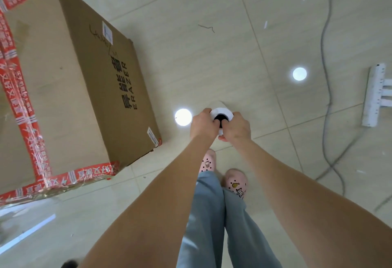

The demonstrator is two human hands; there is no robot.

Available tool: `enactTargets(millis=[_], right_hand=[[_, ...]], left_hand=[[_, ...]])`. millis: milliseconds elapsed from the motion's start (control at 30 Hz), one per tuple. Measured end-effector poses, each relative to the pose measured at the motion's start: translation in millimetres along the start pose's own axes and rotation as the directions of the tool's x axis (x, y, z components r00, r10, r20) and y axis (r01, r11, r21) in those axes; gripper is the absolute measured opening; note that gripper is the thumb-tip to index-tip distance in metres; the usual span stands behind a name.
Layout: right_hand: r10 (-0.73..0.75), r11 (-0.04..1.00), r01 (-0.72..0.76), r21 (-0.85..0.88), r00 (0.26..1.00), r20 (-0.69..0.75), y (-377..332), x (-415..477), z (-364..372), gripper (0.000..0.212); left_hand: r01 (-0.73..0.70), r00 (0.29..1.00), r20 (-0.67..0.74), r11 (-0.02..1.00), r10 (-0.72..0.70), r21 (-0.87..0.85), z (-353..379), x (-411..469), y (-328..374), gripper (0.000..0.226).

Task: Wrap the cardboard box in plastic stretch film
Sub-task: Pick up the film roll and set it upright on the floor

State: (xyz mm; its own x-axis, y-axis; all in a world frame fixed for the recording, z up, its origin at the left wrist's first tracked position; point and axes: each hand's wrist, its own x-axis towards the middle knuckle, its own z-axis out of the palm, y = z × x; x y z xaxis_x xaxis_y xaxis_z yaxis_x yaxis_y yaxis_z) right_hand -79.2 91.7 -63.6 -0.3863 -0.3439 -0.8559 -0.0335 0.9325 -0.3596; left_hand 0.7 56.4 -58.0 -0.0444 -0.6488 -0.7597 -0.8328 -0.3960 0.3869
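One cardboard box [70, 89], edged in red tape, stands on the floor well to the left of the hands. The left hand [202, 125] curls round one roll of stretch film [221, 112], fingertips hooked into its dark core. The right hand [237, 128] grips the roll's other side likewise. Two pink shoes [235, 182] stand just below the hands. One white power strip [373, 95] lies far to their right.

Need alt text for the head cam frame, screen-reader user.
Seen from above, a person's left hand and right hand grip the end of a white film roll over a tiled floor. A large cardboard box edged with red tape stands to their left; a cable trails on the right.
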Motion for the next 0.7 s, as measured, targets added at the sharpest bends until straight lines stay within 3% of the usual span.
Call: enactTargets(millis=[200, 467, 700], right_hand=[[-0.005, 0.998, 0.005, -0.069, 1.0, 0.01, 45.4, -39.5, 14.6, 0.025], [0.07, 0.996, -0.071, 0.046, 0.997, 0.022, 107.9, -78.4, 36.8, 0.028], [0.079, 0.986, -0.074, 0.152, 0.996, -0.031, 144.1, -90.5, 72.4, 0.025]], left_hand=[[0.013, 1.0, -0.002, 0.998, -0.012, 0.054, 11.8, -46.4, -37.1, 0.024], [0.012, 1.0, 0.004, 0.995, -0.012, 0.095, 36.2, -89.6, -88.7, 0.028], [-0.066, 0.998, -0.009, 0.991, 0.068, 0.113, 44.0, -94.3, -136.0, 0.029]])
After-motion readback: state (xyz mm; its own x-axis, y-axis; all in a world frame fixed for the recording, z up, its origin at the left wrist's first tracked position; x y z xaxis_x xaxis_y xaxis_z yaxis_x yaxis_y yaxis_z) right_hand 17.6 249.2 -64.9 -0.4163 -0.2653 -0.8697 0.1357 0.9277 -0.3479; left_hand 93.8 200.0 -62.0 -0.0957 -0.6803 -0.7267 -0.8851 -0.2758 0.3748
